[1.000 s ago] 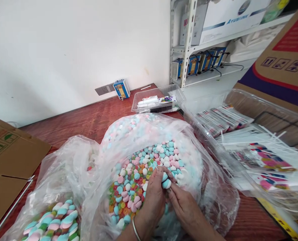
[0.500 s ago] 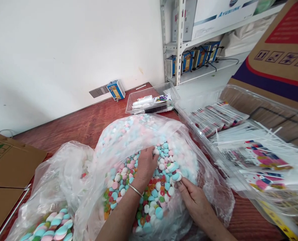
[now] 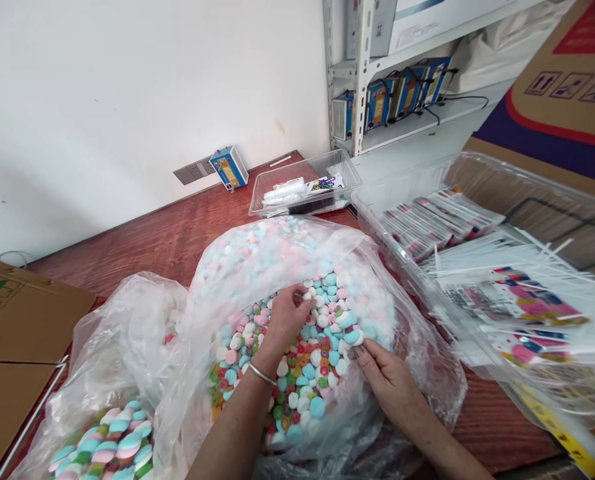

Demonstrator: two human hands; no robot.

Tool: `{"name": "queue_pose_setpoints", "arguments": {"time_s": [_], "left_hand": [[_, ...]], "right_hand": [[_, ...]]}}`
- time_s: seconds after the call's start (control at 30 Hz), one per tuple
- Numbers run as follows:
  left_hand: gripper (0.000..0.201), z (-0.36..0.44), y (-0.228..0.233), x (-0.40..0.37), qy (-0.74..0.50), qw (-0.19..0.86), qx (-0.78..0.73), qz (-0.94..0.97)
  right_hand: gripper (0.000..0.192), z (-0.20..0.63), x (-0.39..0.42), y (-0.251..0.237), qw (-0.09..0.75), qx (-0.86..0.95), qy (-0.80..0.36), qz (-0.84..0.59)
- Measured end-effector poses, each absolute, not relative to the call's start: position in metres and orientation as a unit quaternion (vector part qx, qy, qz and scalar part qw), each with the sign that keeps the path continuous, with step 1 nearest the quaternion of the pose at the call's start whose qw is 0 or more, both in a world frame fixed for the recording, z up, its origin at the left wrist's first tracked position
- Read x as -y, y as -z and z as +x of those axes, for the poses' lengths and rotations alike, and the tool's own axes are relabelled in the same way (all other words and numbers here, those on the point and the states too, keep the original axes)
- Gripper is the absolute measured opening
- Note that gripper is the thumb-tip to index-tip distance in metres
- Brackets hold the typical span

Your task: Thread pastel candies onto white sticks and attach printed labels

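A large clear plastic bag (image 3: 257, 257) lies open, full of pink, blue and white marshmallows (image 3: 318, 407) mixed with colourful ring-shaped gummies (image 3: 296, 419). My left hand (image 3: 287, 317), with a bangle on its wrist, is inside the opening, thumb and fingertips curled together at a white marshmallow (image 3: 307, 295). At the right of the opening, my right hand (image 3: 385, 373) pinches the near end of a candy skewer (image 3: 347, 323). Blue-and-white marshmallows are stacked on it with gummies between; the stick itself is hardly visible.
Finished candy skewers (image 3: 107, 443) lie in another plastic bag (image 3: 127, 320) at left, beside a cardboard box (image 3: 22, 347). A clear bin (image 3: 402, 267) at right holds printed wrappers and white sticks. Behind stand a small clear tray (image 3: 257, 193) and a blue device (image 3: 230, 168).
My left hand has shifted slightly up and left over the marshmallows, its fingers a little looser. My right hand still holds the candy skewer in nearly the same place. The view has tilted slightly.
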State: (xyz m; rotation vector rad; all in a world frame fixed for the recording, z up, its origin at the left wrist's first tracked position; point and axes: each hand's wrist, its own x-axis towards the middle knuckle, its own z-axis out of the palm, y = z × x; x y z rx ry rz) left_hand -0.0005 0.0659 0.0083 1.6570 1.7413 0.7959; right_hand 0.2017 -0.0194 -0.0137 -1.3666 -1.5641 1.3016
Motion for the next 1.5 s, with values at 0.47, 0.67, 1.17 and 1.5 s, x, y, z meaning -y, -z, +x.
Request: {"name": "queue_pose_setpoints", "arguments": {"time_s": [0.47,0.67,1.17,1.5], "left_hand": [[0.019,-0.011,-0.009,-0.026,-0.285,0.247,-0.675,0.634],[0.018,-0.003,-0.013,-0.027,-0.327,0.28,-0.657,0.62],[0.034,0.016,0.01,-0.059,-0.277,0.231,-0.651,0.668],[0.019,0.031,-0.013,-0.032,-0.38,0.43,-0.601,0.557]], "right_hand": [[0.031,0.203,0.023,0.014,0.34,0.591,-0.487,-0.546],[0.03,0.203,0.023,0.013,0.345,0.593,-0.48,-0.547],[0.03,0.203,0.022,0.017,0.366,0.591,-0.48,-0.535],[0.023,0.194,0.017,0.004,0.447,0.527,-0.512,-0.509]]}}
